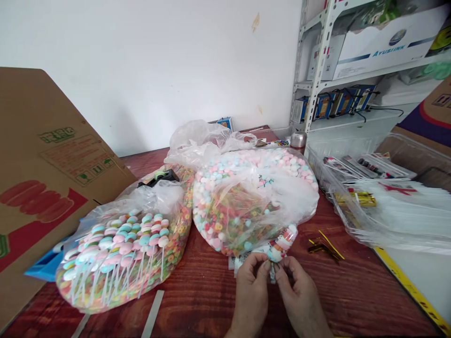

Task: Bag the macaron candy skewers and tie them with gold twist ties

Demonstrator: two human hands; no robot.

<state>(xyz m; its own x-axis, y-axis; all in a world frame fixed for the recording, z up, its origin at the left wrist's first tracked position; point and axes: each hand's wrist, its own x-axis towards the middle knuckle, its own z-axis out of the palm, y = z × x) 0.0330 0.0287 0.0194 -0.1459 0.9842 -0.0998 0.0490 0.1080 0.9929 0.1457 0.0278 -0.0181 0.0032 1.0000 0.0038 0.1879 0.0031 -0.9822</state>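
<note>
A small wrapped candy stick [282, 244] in printed clear film leans up and to the right, just in front of a large round bag of pastel and ring-shaped candies [253, 202]. At its gathered lower end, my left hand [252, 291] pinches the wrapper with thumb and fingers. My right hand [299, 295] pinches the same gathered end from the other side, fingertips nearly touching the left ones. Whether a tie lies between the fingertips is too small to tell. Gold twist ties [326, 246] lie on the table to the right.
Skewered candies [120, 239] lie on another candy bag at left, beside a cardboard box [52, 164]. A clear plastic bin [355, 225] holds white wrappers and gold ties at right. Behind stand a metal cup [298, 141] and a white shelf rack [319, 61]. Yellow tape [408, 286] marks the right edge.
</note>
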